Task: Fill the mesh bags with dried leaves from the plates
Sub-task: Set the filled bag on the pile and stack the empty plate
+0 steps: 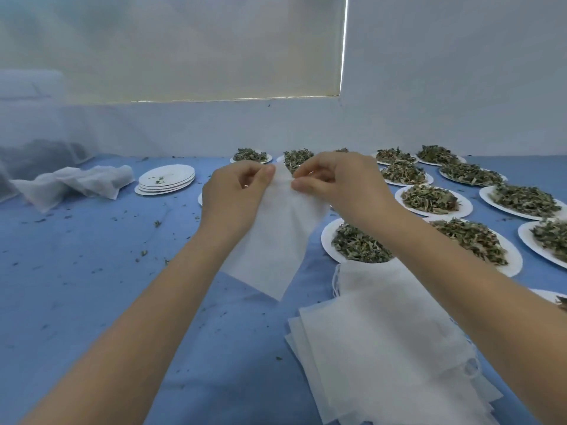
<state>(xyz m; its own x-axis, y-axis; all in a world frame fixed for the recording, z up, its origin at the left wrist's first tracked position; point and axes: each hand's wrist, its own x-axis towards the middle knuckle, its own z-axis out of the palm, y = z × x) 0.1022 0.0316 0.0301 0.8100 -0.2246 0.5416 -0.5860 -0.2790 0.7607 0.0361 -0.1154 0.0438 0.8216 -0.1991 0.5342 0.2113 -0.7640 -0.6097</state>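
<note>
A flat white mesh bag point(276, 240) hangs in the air above the blue table point(92, 271). My left hand point(233, 194) pinches its top edge on the left, and my right hand point(334, 182) pinches the same edge on the right. Several white plates heaped with dried green leaves stand to the right; the nearest plate point(328, 237) lies just right of the bag, another plate point(432, 199) behind it. A pile of flat mesh bags point(383, 348) lies at the front right, under my right forearm.
A stack of bare white plates point(167, 179) sits at the back left of centre. Filled mesh bags point(76, 182) lie further left near a translucent sack point(36, 157). Leaf crumbs are scattered over the blue cloth. A white wall bounds the table's far edge.
</note>
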